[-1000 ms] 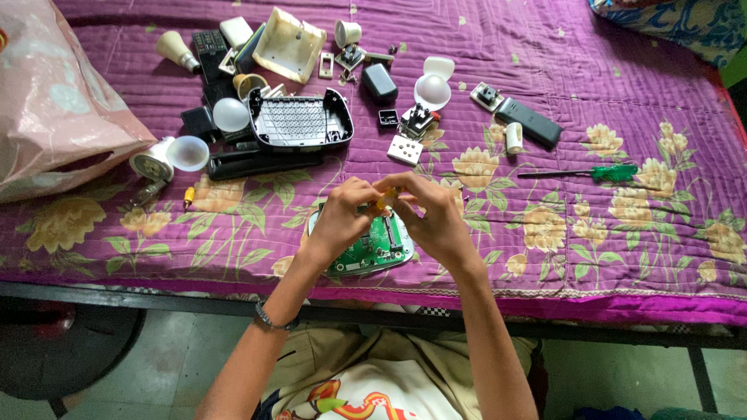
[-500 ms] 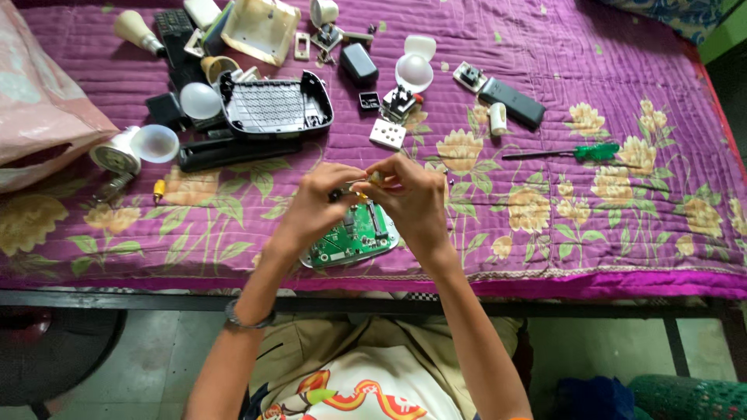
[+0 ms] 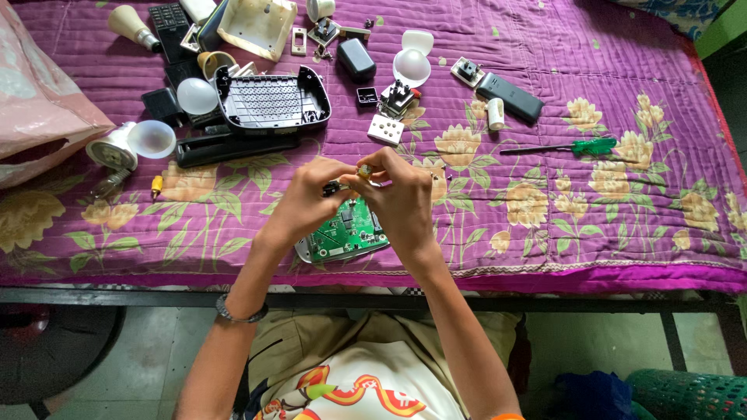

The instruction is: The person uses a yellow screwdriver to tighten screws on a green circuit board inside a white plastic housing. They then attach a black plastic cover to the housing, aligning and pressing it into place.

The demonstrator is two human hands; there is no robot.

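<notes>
My left hand (image 3: 307, 201) and my right hand (image 3: 401, 198) meet above a green circuit board (image 3: 346, 231) that lies in a grey shell near the bed's front edge. Both pinch a small part between the fingertips: a tiny yellowish piece (image 3: 363, 170) at my right fingers and a dark bit (image 3: 332, 187) at my left. What the part is stays too small to tell. A metal bangle (image 3: 237, 315) circles my left wrist.
Purple flowered bedcover (image 3: 622, 225) holds scattered electronics: black plastic housing (image 3: 268, 101), white bulb domes (image 3: 196, 96), a black remote (image 3: 510, 97), a white socket block (image 3: 386, 129), a green-handled screwdriver (image 3: 572, 146). Pink bag (image 3: 39, 101) at left. Green basket (image 3: 685, 393) on the floor.
The view has drifted so the bed items sit a little higher and left. My hands stay together over the board, fingers working the small part.
</notes>
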